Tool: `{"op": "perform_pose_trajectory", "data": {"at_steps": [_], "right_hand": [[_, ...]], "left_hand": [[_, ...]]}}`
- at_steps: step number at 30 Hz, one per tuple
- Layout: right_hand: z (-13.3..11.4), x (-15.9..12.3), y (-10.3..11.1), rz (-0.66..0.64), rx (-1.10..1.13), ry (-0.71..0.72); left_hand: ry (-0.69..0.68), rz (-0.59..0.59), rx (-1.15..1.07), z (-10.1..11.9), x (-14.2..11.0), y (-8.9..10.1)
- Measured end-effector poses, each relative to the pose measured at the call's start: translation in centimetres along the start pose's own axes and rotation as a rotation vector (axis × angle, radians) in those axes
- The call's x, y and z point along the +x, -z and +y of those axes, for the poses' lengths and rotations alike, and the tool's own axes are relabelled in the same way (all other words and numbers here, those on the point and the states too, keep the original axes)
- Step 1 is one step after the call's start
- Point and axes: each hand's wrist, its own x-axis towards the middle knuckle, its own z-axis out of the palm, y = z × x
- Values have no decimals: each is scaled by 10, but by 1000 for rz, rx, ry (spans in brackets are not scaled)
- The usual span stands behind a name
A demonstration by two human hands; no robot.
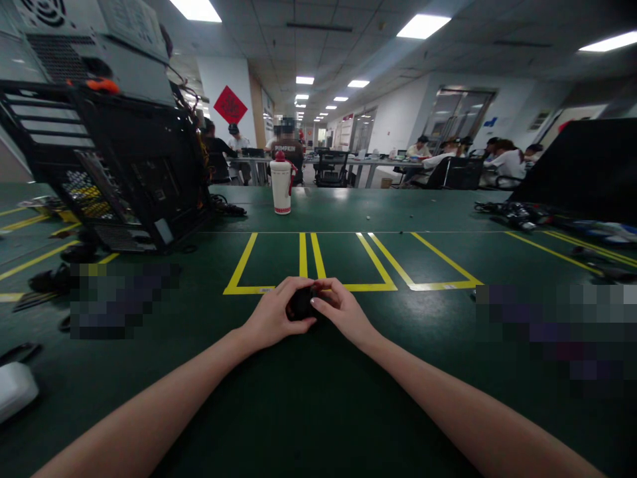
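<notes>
Between my two hands is a small dark rounded object (301, 304), whose kind I cannot make out. My left hand (277, 311) curls round its left side, thumb below and fingers over the top. On the other side, my right hand (343, 311) holds it with thumb and bent fingers at its right edge. Both hands are low over the green table (308, 411), just on the near side of the yellow tape outlines (358, 287). Much of the object is hidden by my fingers.
A black computer case (149, 179) stands at the left, with a metal box on top. A white tumbler (281, 189) with a red lid stands farther back. Cables (517, 214) and a large black panel (582, 166) are at the right. A white object (14, 392) lies near left. Several people sit beyond.
</notes>
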Motion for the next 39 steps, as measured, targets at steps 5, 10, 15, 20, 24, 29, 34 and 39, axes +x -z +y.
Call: {"op": "perform_pose_trajectory", "data": {"at_steps": [5, 10, 15, 20, 24, 29, 34, 39], "right_hand": [[-4, -2, 0, -36, 1, -19], [-4, -2, -1, -29, 20, 7], [-3, -1, -1, -4, -31, 37], [-1, -1, -1, 14, -55, 16], [0, -2, -2, -7, -28, 24], [-2, -3, -2, -5, -36, 61], [-3, -2, -2, 19, -80, 65], [-3, -2, -2, 11, -63, 25]], "left_hand": [[6, 6, 4, 0, 0, 0], [-1, 3, 0, 1, 0, 1], [1, 3, -3, 0, 0, 0], [-5, 14, 8, 1, 0, 0], [-10, 14, 23, 1, 0, 0], [4, 9, 21, -1, -1, 0], [4, 8, 15, 0, -1, 0], [9, 8, 5, 1, 0, 0]]}}
